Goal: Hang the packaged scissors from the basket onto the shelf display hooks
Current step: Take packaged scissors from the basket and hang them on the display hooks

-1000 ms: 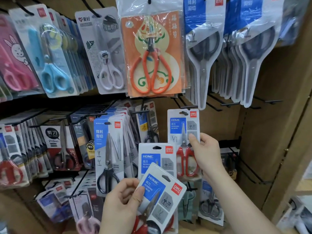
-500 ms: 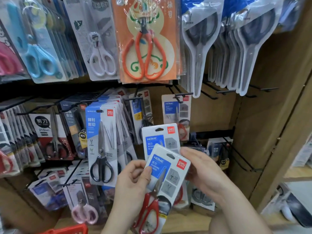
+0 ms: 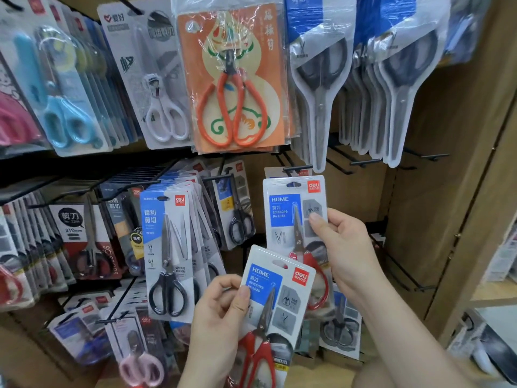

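My right hand [image 3: 340, 247] pinches a grey card of red-handled scissors [image 3: 291, 217] by its right edge and holds it upright just below a black display hook [image 3: 298, 168]. The card's hang hole sits a little under the hook tip. Another card of the same kind hangs behind on that hook. My left hand [image 3: 221, 317] grips a second, tilted card of red-handled scissors [image 3: 271, 301] lower down, thumb on its blue label. The basket is out of view.
Rows of packaged scissors fill the hooks: black-handled ones [image 3: 167, 256] to the left, orange-handled ones [image 3: 232, 79] above, long grey ones [image 3: 319, 88] at upper right. Bare hooks [image 3: 435, 156] jut out beside a wooden side panel [image 3: 461, 169].
My right hand took one card from the pair in front of me and raised it toward the hook. The left hand kept the other card low.
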Tool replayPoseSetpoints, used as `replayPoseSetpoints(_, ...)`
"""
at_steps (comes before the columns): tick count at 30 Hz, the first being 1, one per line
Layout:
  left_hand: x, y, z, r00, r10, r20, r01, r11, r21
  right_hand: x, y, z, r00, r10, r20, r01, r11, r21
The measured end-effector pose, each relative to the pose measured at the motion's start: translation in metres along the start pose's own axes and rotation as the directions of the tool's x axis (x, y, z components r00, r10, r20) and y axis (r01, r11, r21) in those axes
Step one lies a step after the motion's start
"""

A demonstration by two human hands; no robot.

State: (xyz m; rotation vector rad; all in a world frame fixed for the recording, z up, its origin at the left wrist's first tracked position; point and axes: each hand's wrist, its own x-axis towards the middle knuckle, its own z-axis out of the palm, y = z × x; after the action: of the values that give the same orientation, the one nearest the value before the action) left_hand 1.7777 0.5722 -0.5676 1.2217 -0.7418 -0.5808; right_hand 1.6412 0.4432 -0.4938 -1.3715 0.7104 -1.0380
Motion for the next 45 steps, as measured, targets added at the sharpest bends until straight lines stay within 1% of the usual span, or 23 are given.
replayPoseSetpoints(6,-0.003,-0.001,0.005,0.999,-0.019,0.048,0.019,1.000,-0.002,0.009,0.002,0.002,0.996,-0.014,-0.083,0.015,1.000,0.017)
replayPoseSetpoints(9,-0.003,-0.001,0.009,0.996,-0.032,0.079,0.033,0.999,-0.012,0.014,0.004,0.000,0.997,-0.002,-0.082,0.001,1.000,-0.011)
replayPoseSetpoints(13,-0.002,-0.004,0.012,0.998,-0.050,0.046,0.051,0.998,-0.029,0.029,0.006,0.004,0.997,0.035,-0.074,-0.038,0.998,-0.041)
replayPoseSetpoints(16,0.000,-0.006,0.011,0.998,-0.050,0.025,0.051,0.998,-0.036,0.049,0.012,0.008,0.993,0.055,-0.105,-0.061,0.997,-0.053)
replayPoseSetpoints(19,0.000,-0.005,0.010,0.998,-0.061,0.021,0.062,0.998,-0.034,0.067,0.018,0.014,0.985,0.109,-0.131,-0.121,0.989,-0.082)
replayPoseSetpoints(20,0.000,-0.005,0.010,0.997,-0.068,0.022,0.069,0.997,-0.032,0.071,0.022,0.015,0.984,0.102,-0.146,-0.122,0.984,-0.131)
replayPoseSetpoints(21,0.000,-0.005,0.011,0.997,-0.073,0.021,0.073,0.997,-0.030,0.074,0.026,0.014,0.983,0.071,-0.168,-0.109,0.966,-0.233)
replayPoseSetpoints(23,0.000,-0.005,0.011,0.997,-0.078,0.017,0.078,0.997,-0.028,0.065,0.030,0.011,0.970,-0.047,-0.238,-0.074,0.878,-0.474)
replayPoseSetpoints(24,0.000,-0.004,0.011,0.997,-0.077,0.011,0.078,0.997,-0.024,0.054,0.031,0.008,0.961,-0.107,-0.253,-0.041,0.857,-0.514)
replayPoseSetpoints(25,0.000,-0.002,0.012,0.997,-0.076,0.003,0.077,0.997,-0.022,0.041,0.031,0.004,0.963,-0.125,-0.237,-0.006,0.876,-0.483)
replayPoseSetpoints(26,0.000,-0.001,0.013,0.997,-0.078,-0.006,0.077,0.997,-0.029,0.026,0.031,0.000,0.981,-0.074,-0.181,0.000,0.925,-0.380)
replayPoseSetpoints(27,0.001,0.001,0.015,0.996,-0.082,-0.018,0.081,0.995,-0.052,0.010,0.031,-0.004,0.997,0.032,-0.067,-0.047,0.967,-0.250)
replayPoseSetpoints(28,0.003,0.004,0.017,0.995,-0.092,-0.031,0.089,0.992,-0.091,-0.005,0.030,-0.007,0.983,0.160,0.095,-0.144,0.977,-0.155)
replayPoseSetpoints(29,0.004,0.006,0.020,0.994,-0.101,-0.042,0.095,0.988,-0.121,-0.019,0.031,-0.009,0.938,0.239,0.250,-0.216,0.969,-0.117)
replayPoseSetpoints(30,0.007,0.009,0.023,0.993,-0.104,-0.053,0.097,0.987,-0.128,-0.029,0.033,-0.010,0.904,0.255,0.343,-0.235,0.967,-0.099)
replayPoseSetpoints(31,0.009,0.011,0.026,0.993,-0.099,-0.060,0.091,0.989,-0.119,-0.034,0.035,-0.009,0.902,0.240,0.360,-0.233,0.970,-0.064)
replayPoseSetpoints(32,0.010,0.014,0.029,0.994,-0.086,-0.060,0.079,0.990,-0.116,-0.036,0.035,-0.008,0.924,0.214,0.317,-0.221,0.975,-0.016)
replayPoseSetpoints(34,0.011,0.022,0.035,0.998,-0.052,-0.029,0.048,0.990,-0.130,-0.032,0.031,-0.005,0.976,0.159,0.148,-0.173,0.981,0.087)
replayPoseSetpoints(35,0.011,0.024,0.037,0.999,-0.036,0.013,0.038,0.990,-0.134,-0.029,0.027,-0.003,0.989,0.132,0.073,-0.140,0.984,0.111)
replayPoseSetpoints(37,0.010,0.028,0.040,0.992,-0.029,0.123,0.044,0.992,-0.119,-0.020,0.015,-0.002,0.997,0.069,-0.021,-0.066,0.991,0.117)
replayPoseSetpoints(41,0.005,0.023,0.037,0.957,-0.060,0.285,0.063,0.998,-0.001,0.001,-0.003,0.000,0.993,-0.013,-0.113,0.024,0.995,0.094)
replayPoseSetpoints(43,0.003,0.018,0.033,0.946,-0.082,0.314,0.053,0.994,0.099,0.011,-0.008,0.002,0.989,-0.024,-0.148,0.038,0.995,0.089)
replayPoseSetpoints(45,0.001,0.013,0.029,0.943,-0.117,0.311,0.059,0.980,0.190,0.018,-0.011,0.004,0.986,-0.025,-0.163,0.038,0.996,0.076)
